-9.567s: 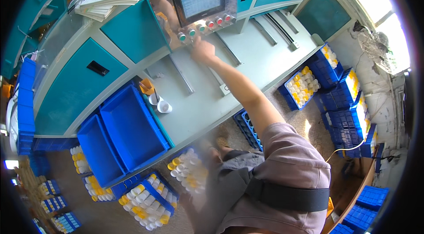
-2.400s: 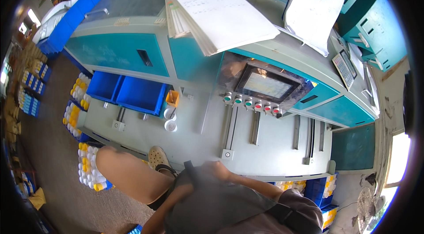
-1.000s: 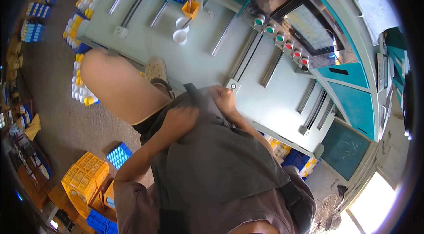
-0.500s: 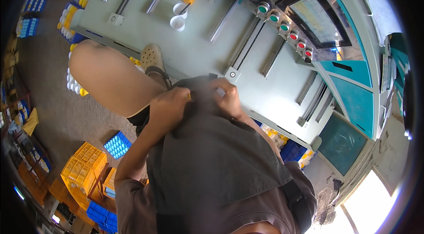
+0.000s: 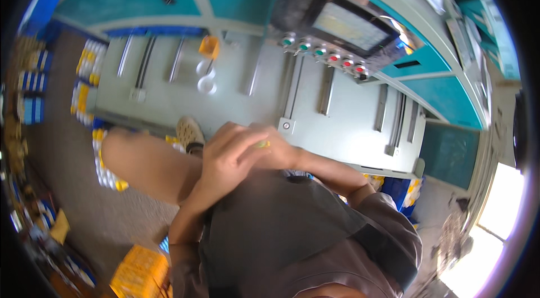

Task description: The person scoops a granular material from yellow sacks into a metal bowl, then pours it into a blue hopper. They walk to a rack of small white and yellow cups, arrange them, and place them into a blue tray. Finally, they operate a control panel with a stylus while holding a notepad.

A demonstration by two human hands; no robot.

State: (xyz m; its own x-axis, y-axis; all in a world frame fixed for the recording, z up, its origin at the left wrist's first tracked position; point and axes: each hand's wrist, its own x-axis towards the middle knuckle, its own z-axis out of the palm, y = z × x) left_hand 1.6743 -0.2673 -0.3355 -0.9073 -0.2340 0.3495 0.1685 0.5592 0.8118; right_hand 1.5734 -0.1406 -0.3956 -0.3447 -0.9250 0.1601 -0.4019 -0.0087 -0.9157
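My left hand (image 5: 228,154) and my right hand (image 5: 278,152) are together above my lap, in front of the dark apron (image 5: 270,213). A small yellow-green thing (image 5: 262,144) shows between them, at the fingers of my left hand. It is too small and blurred to name. My left hand is closed around it, its fingers reaching across toward the right hand. Motion smears my right hand, and its fingers are partly hidden behind the left one, so I cannot tell what it grips.
Ahead is a pale machine bed (image 5: 236,112) with metal rails. Two white cups (image 5: 206,84) and an orange container (image 5: 208,46) stand on it. A panel with a screen (image 5: 354,25) and green and red buttons is at the right. Yellow crates (image 5: 140,272) are at the lower left.
My hands have come together from either side of the apron's upper edge and risen off it. The view has shifted, showing more of the teal machine front.
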